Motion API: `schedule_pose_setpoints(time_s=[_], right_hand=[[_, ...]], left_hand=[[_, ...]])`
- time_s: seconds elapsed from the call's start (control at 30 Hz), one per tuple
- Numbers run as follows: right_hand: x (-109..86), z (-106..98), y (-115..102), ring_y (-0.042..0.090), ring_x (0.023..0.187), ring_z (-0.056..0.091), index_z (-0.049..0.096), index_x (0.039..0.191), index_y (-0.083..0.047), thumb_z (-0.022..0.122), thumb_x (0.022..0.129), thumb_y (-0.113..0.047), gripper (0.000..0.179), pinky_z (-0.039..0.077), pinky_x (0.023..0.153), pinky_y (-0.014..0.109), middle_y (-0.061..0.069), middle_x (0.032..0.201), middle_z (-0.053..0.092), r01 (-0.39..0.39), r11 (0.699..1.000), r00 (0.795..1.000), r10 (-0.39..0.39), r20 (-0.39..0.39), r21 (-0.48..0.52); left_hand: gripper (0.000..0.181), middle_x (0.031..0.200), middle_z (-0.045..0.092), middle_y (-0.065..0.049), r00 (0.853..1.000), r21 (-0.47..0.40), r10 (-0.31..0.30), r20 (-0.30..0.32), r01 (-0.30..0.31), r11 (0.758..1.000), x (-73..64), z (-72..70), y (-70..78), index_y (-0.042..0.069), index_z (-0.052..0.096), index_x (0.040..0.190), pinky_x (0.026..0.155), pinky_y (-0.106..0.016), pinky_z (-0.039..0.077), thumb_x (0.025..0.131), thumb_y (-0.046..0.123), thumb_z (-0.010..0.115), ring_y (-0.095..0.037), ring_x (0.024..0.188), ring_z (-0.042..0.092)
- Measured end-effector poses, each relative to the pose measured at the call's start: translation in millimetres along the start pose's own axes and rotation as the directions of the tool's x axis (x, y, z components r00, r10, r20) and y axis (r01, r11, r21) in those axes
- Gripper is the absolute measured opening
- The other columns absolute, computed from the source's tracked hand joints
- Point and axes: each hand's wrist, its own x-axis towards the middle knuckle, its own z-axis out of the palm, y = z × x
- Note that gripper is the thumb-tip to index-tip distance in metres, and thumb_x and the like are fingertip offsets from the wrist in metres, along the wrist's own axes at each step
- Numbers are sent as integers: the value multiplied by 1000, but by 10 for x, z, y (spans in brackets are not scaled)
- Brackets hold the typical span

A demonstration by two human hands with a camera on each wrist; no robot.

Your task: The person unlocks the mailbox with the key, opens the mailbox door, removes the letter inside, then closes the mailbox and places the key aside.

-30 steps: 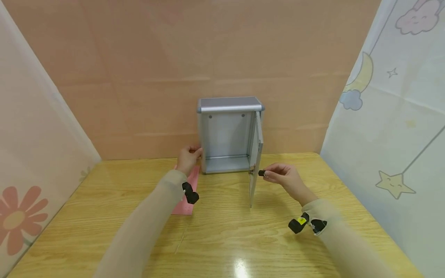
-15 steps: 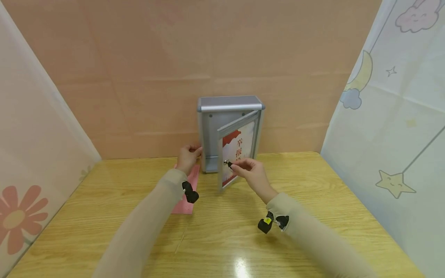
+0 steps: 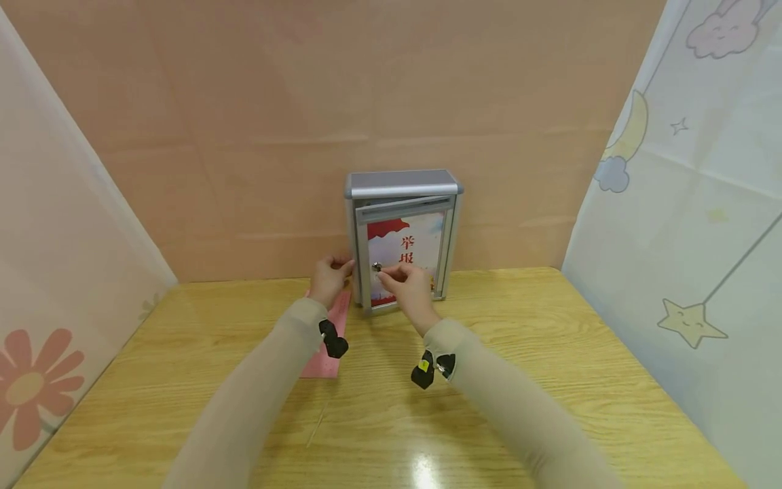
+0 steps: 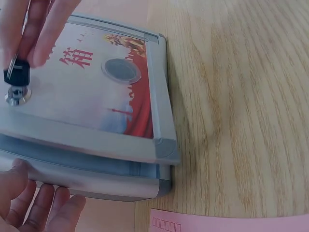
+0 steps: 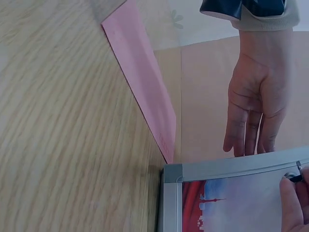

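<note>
A silver-grey metal letter box (image 3: pixel 403 180) stands upright against the back wall. Its front door (image 3: pixel 424 234), with a red and white printed sheet, is hinged on the right and stands slightly ajar on the left. A black-headed key (image 4: pixel 18 73) sits in the door's round lock (image 4: pixel 18 96). My right hand (image 3: pixel 414 292) pinches the key's head between thumb and fingers. My left hand (image 3: pixel 328 282) touches the box's left side, its fingers fairly straight in the right wrist view. The box's inside is mostly hidden behind the door.
A pink envelope (image 3: pixel 324 360) lies on the wooden table (image 3: pixel 244 353) left of the box, partly under my left forearm. A thin pale stick-like strip (image 3: pixel 316 424) lies nearer. Printed cloth walls (image 3: pixel 684 224) border the table on both sides.
Held by the key, the door has swung leftward from wide open to nearly closed. My right hand has moved left with it. My left hand has stayed at the box's left side.
</note>
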Motion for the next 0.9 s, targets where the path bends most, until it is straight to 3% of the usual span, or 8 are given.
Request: schedule_pose_setpoints(time_s=[0.1,0.4,0.63,0.77,0.9], right_hand=[[43,56,-2,20,83,68,73,98,-4,70,90,-16,15,59,75,33,12,93,69,-12,1000,1000,12,-5,3],[160,198,-9,12,74,64,74,94,-6,71,89,-17,12,54,64,23,10,90,71,-34,998,997,30,-72,-50],[205,247,8,10,70,63,74,91,-9,72,89,-20,11,49,58,20,7,86,71,-4,996,994,-7,-113,-94],[221,246,55,12,74,65,74,92,-9,71,90,-21,13,52,61,22,8,88,71,-8,999,995,3,-101,-43],[231,227,96,22,84,70,73,96,-6,70,90,-20,16,58,73,29,9,91,70,-42,996,996,48,-79,80]], left_hand=[[27,109,60,-19,1000,3,8,-4,-8,1000,-10,-7,0,-6,57,114,94,-48,52,96,13,61,-31,105,61],[28,111,59,-21,1000,-29,-12,-1,12,1000,-45,-12,15,-8,55,116,97,-51,49,96,11,60,-36,110,60],[28,108,59,-17,1000,-17,-26,5,26,1000,-12,-16,-1,-6,56,116,94,-47,52,96,14,61,-31,105,62],[28,108,59,-16,999,-10,-31,11,31,999,8,-24,-1,-5,56,115,89,-41,54,96,14,61,-31,106,61],[28,108,59,-16,999,-14,-29,14,30,999,14,-19,-1,-6,56,114,90,-41,54,95,14,62,-32,107,61]])
